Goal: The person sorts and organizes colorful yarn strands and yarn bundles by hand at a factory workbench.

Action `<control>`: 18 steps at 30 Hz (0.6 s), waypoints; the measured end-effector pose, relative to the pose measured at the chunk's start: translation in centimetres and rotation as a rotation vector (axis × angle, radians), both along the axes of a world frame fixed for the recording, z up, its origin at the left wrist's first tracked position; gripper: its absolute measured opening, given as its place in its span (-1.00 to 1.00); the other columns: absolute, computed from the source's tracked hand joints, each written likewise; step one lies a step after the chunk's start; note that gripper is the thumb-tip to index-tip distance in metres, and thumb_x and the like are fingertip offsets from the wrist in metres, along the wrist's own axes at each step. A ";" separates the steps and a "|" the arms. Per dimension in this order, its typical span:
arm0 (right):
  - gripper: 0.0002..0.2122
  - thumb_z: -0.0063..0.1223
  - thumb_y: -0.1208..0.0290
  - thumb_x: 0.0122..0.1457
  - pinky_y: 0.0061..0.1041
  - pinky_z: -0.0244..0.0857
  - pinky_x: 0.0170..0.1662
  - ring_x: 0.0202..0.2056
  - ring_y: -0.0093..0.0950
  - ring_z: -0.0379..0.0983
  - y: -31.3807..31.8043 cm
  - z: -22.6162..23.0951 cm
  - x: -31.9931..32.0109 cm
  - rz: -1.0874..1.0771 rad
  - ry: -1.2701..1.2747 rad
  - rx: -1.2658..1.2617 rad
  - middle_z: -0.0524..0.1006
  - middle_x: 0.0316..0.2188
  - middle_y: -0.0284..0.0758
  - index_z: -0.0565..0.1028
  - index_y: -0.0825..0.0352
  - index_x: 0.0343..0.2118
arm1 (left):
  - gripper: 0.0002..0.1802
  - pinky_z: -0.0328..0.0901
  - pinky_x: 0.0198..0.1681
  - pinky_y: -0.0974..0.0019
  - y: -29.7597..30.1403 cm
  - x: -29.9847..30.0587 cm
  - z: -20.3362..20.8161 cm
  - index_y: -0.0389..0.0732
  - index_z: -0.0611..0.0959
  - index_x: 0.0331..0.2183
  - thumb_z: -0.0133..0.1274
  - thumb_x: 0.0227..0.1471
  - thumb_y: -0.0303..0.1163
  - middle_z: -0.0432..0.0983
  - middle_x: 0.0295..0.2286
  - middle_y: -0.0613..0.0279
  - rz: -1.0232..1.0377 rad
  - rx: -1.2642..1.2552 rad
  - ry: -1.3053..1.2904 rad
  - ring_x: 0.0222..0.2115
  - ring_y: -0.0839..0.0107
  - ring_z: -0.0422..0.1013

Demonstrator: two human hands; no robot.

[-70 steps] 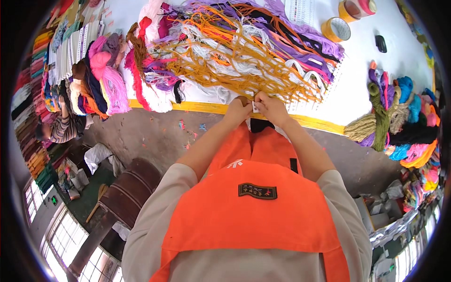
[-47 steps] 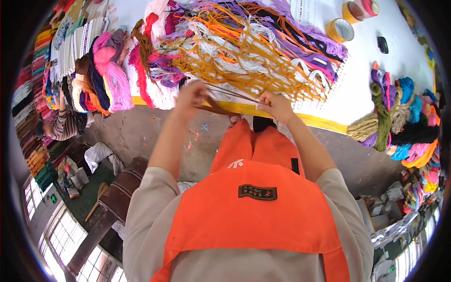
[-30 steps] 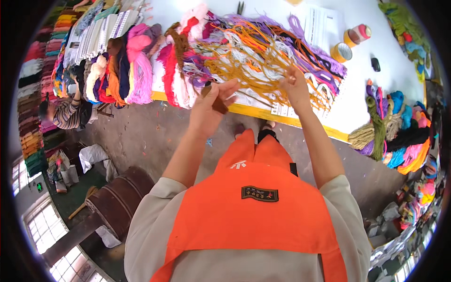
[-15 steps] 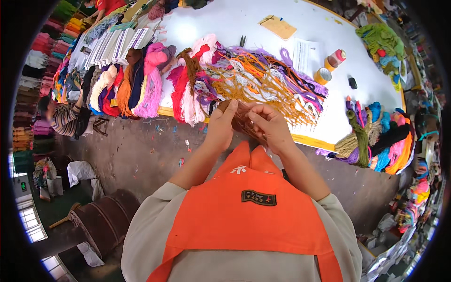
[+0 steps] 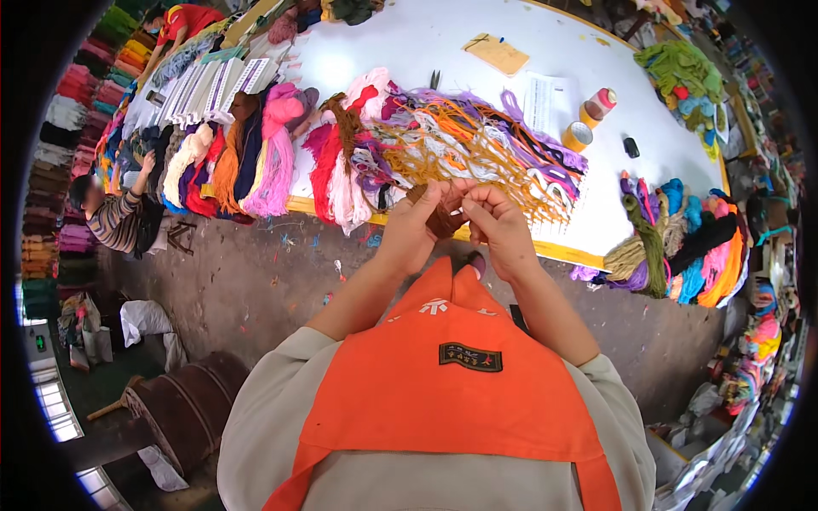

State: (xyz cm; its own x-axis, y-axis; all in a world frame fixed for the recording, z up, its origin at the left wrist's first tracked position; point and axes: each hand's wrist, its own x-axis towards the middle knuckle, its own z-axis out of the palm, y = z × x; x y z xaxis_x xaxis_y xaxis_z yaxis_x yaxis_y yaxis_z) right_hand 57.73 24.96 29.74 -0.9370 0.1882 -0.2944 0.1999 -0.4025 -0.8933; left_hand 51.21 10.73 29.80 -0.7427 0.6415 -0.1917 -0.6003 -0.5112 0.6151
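Holding a bundle of brown yarn [image 5: 444,223] out before the desk [image 5: 375,43], a person in an orange cloth apron [image 5: 409,400] stands over its yellow near edge. The yarn is soft, fine-stranded and flattened into a short hank; its long axis slants from the upper left, by the left thumb, to the lower right, its lower end pointing toward the apron. The left hand [image 5: 415,228] grips it between thumb and fingers. The right hand [image 5: 501,228] is just beside it, fingers curled in toward the thumb; the view is too small to tell whether they pinch a strand.

Beyond the hands, a loose tangle of strands [image 5: 477,149] in mustard, white, orange, purple and black spreads across the smooth white top. To its left hang smooth, looped pink skeins [image 5: 277,153]; to the right lies a heap of thick, twisted, many-coloured hanks [image 5: 673,243].
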 end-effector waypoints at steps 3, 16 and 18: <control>-0.88 0.08 0.36 0.20 -0.74 0.14 -0.51 -0.55 -0.76 0.27 -0.7 0.3 -0.1 -0.034 0.070 0.122 0.50 -0.45 -0.51 0.48 0.28 -0.27 | -0.65 0.36 -0.07 0.32 0.3 0.4 -0.1 -0.30 0.54 -0.12 -0.17 0.28 -0.23 0.50 -0.16 0.17 -0.058 -0.071 -0.006 -0.16 0.42 0.45; -0.88 0.01 0.32 0.25 -0.57 0.29 -0.33 -0.45 -0.66 0.29 7.0 -6.8 4.4 -0.276 0.003 0.169 0.41 -0.44 -0.50 0.43 0.24 -0.30 | -0.78 -0.11 -0.73 0.52 -4.8 -5.9 -4.9 -0.13 0.42 -0.47 -0.06 0.19 -0.28 0.07 -0.71 0.48 0.032 -0.384 -0.005 -0.75 0.65 -0.03; -0.89 -0.04 0.32 0.25 -0.34 0.26 0.03 -0.14 -0.52 0.40 12.7 -11.1 7.2 -0.586 0.007 0.220 0.53 -0.24 -0.39 0.41 0.23 -0.32 | -0.81 -0.16 -0.75 0.54 -11.2 -9.5 -11.0 -0.12 0.42 -0.47 -0.06 0.18 -0.31 0.05 -0.71 0.51 0.128 -0.332 -0.256 -0.76 0.66 -0.04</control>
